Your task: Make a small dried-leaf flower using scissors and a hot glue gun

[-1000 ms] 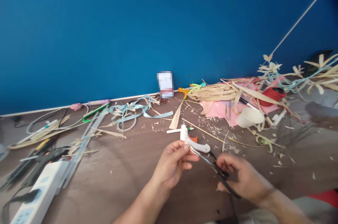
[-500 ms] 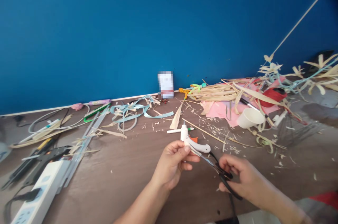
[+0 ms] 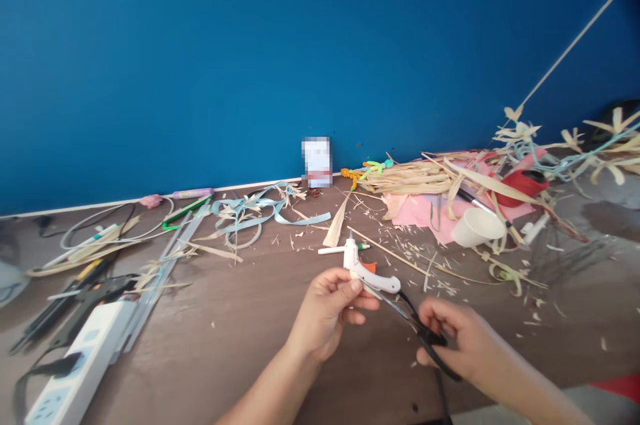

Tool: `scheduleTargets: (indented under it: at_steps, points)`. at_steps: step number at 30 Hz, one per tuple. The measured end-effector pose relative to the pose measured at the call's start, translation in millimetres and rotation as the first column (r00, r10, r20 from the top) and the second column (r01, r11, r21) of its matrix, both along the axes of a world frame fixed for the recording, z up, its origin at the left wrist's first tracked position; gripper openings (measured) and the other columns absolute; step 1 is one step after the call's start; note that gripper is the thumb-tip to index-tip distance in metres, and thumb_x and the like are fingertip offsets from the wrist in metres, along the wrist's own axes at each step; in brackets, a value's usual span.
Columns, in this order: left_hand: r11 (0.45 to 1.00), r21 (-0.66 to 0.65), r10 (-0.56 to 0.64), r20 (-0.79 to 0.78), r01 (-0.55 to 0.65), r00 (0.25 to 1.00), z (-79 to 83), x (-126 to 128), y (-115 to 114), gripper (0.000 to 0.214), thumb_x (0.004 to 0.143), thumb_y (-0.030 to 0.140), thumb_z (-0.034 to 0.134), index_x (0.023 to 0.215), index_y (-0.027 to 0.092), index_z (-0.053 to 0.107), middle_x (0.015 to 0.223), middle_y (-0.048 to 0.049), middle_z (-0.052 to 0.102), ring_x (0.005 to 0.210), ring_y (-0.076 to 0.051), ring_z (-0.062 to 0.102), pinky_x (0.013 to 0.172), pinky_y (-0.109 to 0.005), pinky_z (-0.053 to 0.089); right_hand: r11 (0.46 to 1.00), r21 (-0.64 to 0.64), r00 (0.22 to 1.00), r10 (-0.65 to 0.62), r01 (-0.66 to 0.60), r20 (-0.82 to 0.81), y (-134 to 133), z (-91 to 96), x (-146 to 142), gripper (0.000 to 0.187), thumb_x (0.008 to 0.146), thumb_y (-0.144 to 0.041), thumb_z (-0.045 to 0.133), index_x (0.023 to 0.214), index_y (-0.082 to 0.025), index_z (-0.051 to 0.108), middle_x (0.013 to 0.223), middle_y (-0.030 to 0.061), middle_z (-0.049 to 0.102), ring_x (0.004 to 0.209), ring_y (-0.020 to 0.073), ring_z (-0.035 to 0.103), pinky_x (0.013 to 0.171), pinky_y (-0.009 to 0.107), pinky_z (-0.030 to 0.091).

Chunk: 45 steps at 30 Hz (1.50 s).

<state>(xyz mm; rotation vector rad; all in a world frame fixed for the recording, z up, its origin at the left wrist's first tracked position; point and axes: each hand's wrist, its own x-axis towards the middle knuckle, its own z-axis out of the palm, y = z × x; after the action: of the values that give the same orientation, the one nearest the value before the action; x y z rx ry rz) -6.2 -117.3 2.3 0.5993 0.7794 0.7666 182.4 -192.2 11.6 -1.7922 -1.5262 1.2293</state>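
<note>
My left hand point(image 3: 327, 311) is closed in a pinch on a small pale strip of dried husk point(image 3: 369, 289), its other fingers loosely curled. Black-handled scissors point(image 3: 431, 343) are in my right hand point(image 3: 457, 331), with fingers through the loops. Their blades point up and left, meeting the strip close to my left fingertips. Just beyond the hands a white glue gun point(image 3: 383, 281) with an orange trigger lies on the table, partly covered by my left fingers. Past its nozzle are a white-and-green pen point(image 3: 330, 250) and a flat husk piece point(image 3: 337, 225).
A white power strip point(image 3: 85, 358) and a black glue gun point(image 3: 103, 298) lie at left. Blue ribbon point(image 3: 267, 208) is tangled near the wall. At right are a husk bundle point(image 3: 410, 179), pink paper point(image 3: 423, 211), a paper cup point(image 3: 477, 227) and scattered husk scraps.
The view has shifted slightly, so the table things appear a little further right. Both hands keep nearly the same pose, scissors still at the husk strip.
</note>
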Motion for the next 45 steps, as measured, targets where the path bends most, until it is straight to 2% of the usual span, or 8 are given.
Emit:
scheduleTargets:
  at_steps: [8, 19, 28, 35, 45]
  points:
    - [1.000, 0.002, 0.006, -0.021, -0.006, 1.000, -0.3, 0, 0, 0.025, 0.061, 0.028, 0.072, 0.070, 0.013, 0.053, 0.063, -0.0041, 0.068, 0.058, -0.015, 0.065, 0.038, -0.013, 0.044, 1.000, 0.000, 0.998, 0.013, -0.013, 0.056, -2, -1.3, 2, 0.021, 0.059, -0.024, 0.063, 0.060, -0.019, 0.043, 0.051, -0.0070, 0.041, 0.053, 0.0096, 0.038, 0.050, 0.019, 0.031]
    - [1.000, -0.003, 0.001, -0.054, -0.001, 0.999, 0.7, 2, -1, 0.026, 0.060, 0.029, 0.073, 0.068, 0.013, 0.053, 0.061, -0.0029, 0.067, 0.058, -0.015, 0.065, 0.039, -0.013, 0.043, 0.995, 0.083, 0.994, 0.040, -0.049, 0.101, -5, -9.0, 5, 0.020, 0.062, -0.023, 0.065, 0.062, -0.020, 0.045, 0.055, -0.0064, 0.046, 0.054, 0.0097, 0.041, 0.051, 0.019, 0.033]
    - [1.000, -0.002, -0.028, -0.020, 0.028, 0.999, 4.9, 15, 0, 0.026, 0.061, 0.029, 0.071, 0.069, 0.012, 0.053, 0.064, -0.0049, 0.067, 0.058, -0.015, 0.065, 0.038, -0.013, 0.043, 0.997, 0.072, 0.996, -0.041, 0.035, 0.081, -12, -5.8, 8, 0.021, 0.060, -0.023, 0.064, 0.058, -0.019, 0.043, 0.052, -0.0064, 0.043, 0.052, 0.0094, 0.039, 0.049, 0.019, 0.033]
    - [0.997, 0.015, -0.071, 0.015, 0.070, 0.997, 10.0, 26, 3, 0.027, 0.060, 0.031, 0.072, 0.068, 0.013, 0.054, 0.063, -0.0044, 0.066, 0.057, -0.015, 0.065, 0.038, -0.013, 0.043, 0.994, 0.092, 0.990, -0.076, 0.065, 0.120, -13, -0.1, 13, 0.025, 0.059, -0.032, 0.065, 0.055, -0.020, 0.044, 0.050, -0.0052, 0.044, 0.050, 0.0103, 0.040, 0.048, 0.020, 0.034]
    - [0.997, 0.018, -0.079, -0.013, 0.079, 0.997, 7.4, 31, 5, 0.030, 0.056, 0.032, 0.074, 0.067, 0.013, 0.054, 0.062, -0.0042, 0.066, 0.058, -0.016, 0.065, 0.038, -0.015, 0.042, 0.988, 0.116, 0.984, -0.118, 0.103, 0.133, -15, -0.9, 13, 0.021, 0.059, -0.027, 0.063, 0.056, -0.020, 0.044, 0.050, -0.0055, 0.045, 0.050, 0.0098, 0.041, 0.048, 0.019, 0.036]
